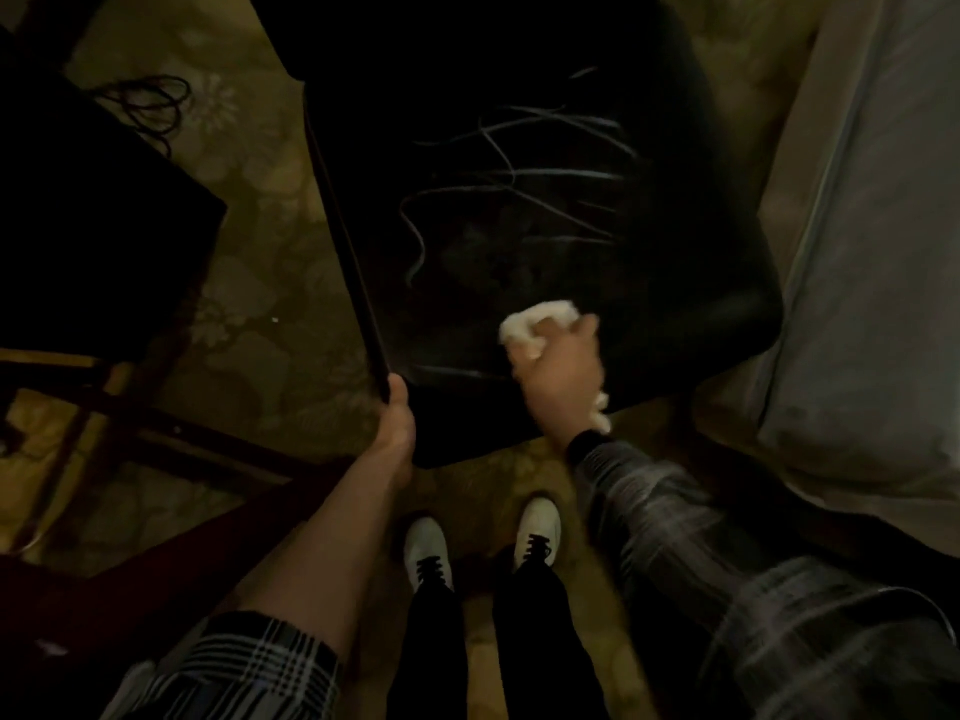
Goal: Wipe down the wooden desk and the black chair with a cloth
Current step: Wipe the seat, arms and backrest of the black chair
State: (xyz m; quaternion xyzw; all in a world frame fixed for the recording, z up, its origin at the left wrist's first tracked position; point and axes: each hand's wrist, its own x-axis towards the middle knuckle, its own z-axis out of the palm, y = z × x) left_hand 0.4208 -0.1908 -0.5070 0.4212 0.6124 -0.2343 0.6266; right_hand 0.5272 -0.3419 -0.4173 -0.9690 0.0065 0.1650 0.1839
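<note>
Your right hand (561, 371) grips the crumpled white cloth (537, 322), pressing it on the black leather chair (545, 210) seat near its front edge; your left hand (397, 423) clasps the seat's front-left corner.

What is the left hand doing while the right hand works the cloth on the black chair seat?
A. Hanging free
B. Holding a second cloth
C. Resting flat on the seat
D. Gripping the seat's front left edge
D: the left hand grips the front left edge of the black chair seat, while the right hand holds the white cloth.
</note>
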